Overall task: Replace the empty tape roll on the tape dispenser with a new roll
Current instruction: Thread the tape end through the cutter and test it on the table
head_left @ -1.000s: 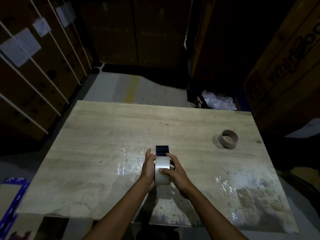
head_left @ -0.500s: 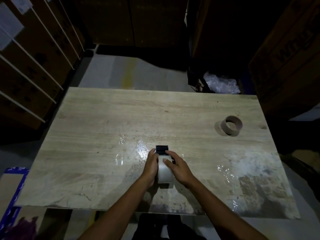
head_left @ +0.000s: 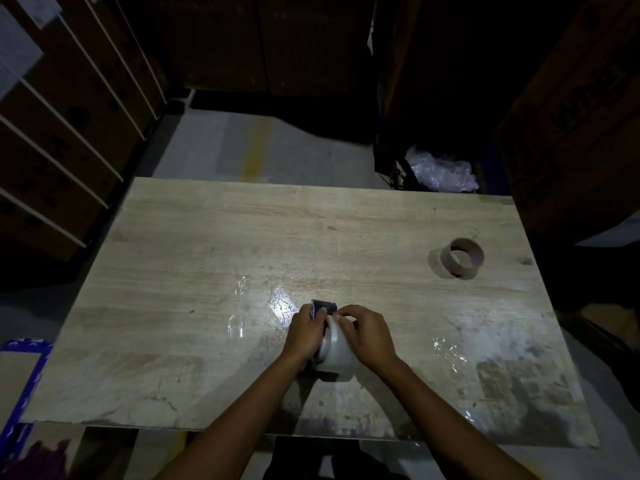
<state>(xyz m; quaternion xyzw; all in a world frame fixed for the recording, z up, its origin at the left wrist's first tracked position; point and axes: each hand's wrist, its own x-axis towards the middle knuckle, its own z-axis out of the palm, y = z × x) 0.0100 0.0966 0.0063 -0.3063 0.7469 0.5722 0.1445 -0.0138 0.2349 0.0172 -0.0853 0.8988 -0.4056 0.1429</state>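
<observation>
Gripping tape dispenser (head_left: 323, 308) and new tape roll (head_left: 335, 351) with both hands, near front edge of wooden table (head_left: 207, 271).

Left to right: left hand (head_left: 304, 334) curled closed around left side of dispenser body, thumb up by the dark blue front end, which projects just past the fingers. New roll, pale and translucent, sits between the two hands, touching both; most of dispenser hidden behind them. Right hand (head_left: 367, 336) folded over right side of roll, fingertips pinched at its top front edge; cannot tell whether a tape end is caught there. Empty cardboard core (head_left: 462, 258) lies well apart toward far right of table. Shiny tape patches on surface nearby.
</observation>
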